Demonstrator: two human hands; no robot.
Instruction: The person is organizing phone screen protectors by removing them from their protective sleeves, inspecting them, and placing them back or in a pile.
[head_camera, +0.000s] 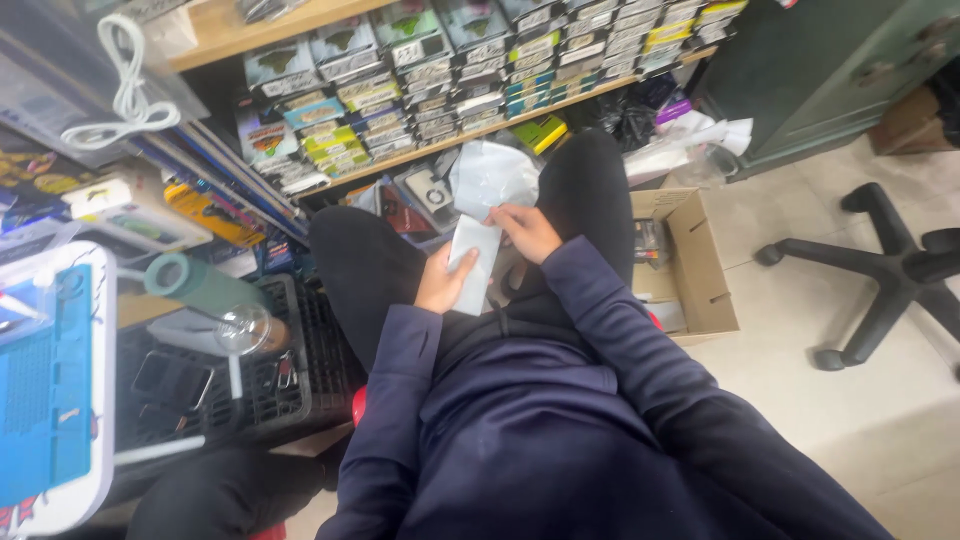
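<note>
Holding a white packet (473, 262) over the lap: left hand (440, 283) clamps its lower edge, right hand (527, 232) pinches the top corner. Risk: a hard pull could tear it, dropping contents toward the box (700, 275).

Pale tiled floor (860, 420) carries a black swivel-chair base (880, 275) and an open brown cardboard box (700, 265); wooden shelves (470, 135) hold stacked small packages, beside a dark green cabinet (820, 70).
</note>
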